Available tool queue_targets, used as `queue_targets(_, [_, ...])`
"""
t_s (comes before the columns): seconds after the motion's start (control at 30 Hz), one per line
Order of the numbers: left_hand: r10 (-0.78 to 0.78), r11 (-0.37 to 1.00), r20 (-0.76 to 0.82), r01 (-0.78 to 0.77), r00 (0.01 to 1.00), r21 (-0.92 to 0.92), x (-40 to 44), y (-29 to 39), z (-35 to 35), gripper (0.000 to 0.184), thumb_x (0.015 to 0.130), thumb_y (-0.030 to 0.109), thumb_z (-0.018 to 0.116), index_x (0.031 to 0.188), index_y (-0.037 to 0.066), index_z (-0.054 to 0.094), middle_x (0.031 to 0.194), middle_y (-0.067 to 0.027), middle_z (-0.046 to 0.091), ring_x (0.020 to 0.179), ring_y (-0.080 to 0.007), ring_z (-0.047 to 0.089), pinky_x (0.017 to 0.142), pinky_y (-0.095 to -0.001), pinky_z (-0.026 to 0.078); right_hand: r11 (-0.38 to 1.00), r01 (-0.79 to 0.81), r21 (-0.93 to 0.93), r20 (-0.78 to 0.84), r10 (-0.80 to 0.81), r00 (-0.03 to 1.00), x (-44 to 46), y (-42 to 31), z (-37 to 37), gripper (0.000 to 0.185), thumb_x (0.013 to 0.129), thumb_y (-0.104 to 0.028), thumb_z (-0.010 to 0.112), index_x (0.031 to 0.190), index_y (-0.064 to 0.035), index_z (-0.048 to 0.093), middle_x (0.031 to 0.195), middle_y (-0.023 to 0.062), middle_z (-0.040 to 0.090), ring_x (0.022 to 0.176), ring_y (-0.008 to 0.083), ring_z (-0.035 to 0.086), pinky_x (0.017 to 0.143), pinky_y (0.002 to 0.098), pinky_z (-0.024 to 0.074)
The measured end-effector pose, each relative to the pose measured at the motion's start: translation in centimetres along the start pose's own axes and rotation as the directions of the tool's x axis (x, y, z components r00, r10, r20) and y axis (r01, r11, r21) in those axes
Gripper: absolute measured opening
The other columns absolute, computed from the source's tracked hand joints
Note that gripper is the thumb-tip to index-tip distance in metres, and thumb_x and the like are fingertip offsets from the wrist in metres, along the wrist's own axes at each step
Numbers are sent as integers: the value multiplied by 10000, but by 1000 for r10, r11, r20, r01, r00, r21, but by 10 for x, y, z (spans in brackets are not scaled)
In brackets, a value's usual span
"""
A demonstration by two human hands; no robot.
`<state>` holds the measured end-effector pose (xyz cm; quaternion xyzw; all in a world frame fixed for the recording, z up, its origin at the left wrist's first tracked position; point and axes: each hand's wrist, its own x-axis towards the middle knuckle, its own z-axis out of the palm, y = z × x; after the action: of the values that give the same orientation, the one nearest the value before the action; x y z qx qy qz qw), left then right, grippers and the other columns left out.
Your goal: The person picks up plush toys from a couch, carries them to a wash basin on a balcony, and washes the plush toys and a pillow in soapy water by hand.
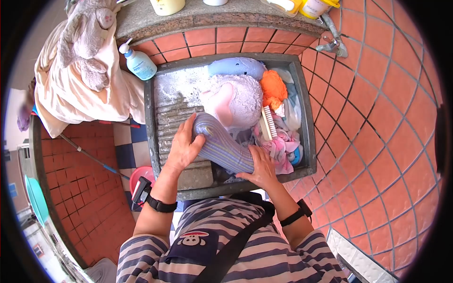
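Note:
A plump, long, blue-grey striped stuffed piece (222,141) lies slantwise between my hands, over the stone wash sink (150,122). My left hand (185,147) is closed on its upper left end, thumb on top. At its lower right end, my right hand (261,170) grips it, fingers on the near side. Just beyond it sits a fluffy pale lilac plush toy (243,99) with a pink patch. A white-bristled scrub brush (268,123) rests on pink wet cloth (283,148) to the right. The striped piece's underside is hidden.
A ridged washboard slope (172,118) fills the sink's left side. A blue plush (238,67) and an orange mesh sponge (272,87) lie at the back. A pump bottle (140,65) stands by the back left corner. A tap (335,47) is at the right.

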<state>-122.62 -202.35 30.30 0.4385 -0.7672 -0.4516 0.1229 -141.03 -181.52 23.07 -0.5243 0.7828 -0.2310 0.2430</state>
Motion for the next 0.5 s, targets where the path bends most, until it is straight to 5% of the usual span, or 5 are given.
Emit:
queue_targets(0.07, [-4,996,7,5,1000,-94,3,-27,4,581,852,276,549,1378,68,419,1221,-294,503,1098,-407,533,983,-417,409,976,24,-217,101,-2,995,-18,12,-2,1015,558,-411,854,1376,-51,374,1347,179,423,1247,357,405,987,514,327])
queue_targets(0.2, [-16,991,23,19,1000,-132,10,-49,11,645,819,379,687,1351,94,461,1230,-199,538,1104,-281,552,967,-384,425,986,152,-65,33,-150,988,-1,19,10,826,514,-285,857,1216,-55,490,1214,139,486,1165,349,451,972,448,336])
queue_targets(0.3, [-125,862,74,145,989,-486,11,-52,9,604,794,310,758,1266,36,499,1108,-125,605,1017,-191,578,892,-325,467,994,107,-32,56,-105,993,4,17,0,696,514,-240,844,1112,-63,534,1116,130,517,1101,336,484,943,442,345])
queue_targets(0.47, [-218,825,142,260,966,-502,-4,-45,56,632,776,323,770,1253,31,477,1115,-181,593,1008,-212,588,877,-336,472,962,73,-264,15,-71,997,-7,24,-72,647,533,-239,838,1085,-59,553,1101,132,527,1085,328,492,941,439,347])
queue_targets(0.5, [-147,924,119,179,982,-337,-7,-50,71,641,767,327,773,1250,31,472,1136,-173,573,1039,-231,560,893,-344,451,935,56,-350,27,-49,998,-8,32,-80,644,548,-256,841,1092,-58,558,1109,140,519,1095,331,486,949,446,344])
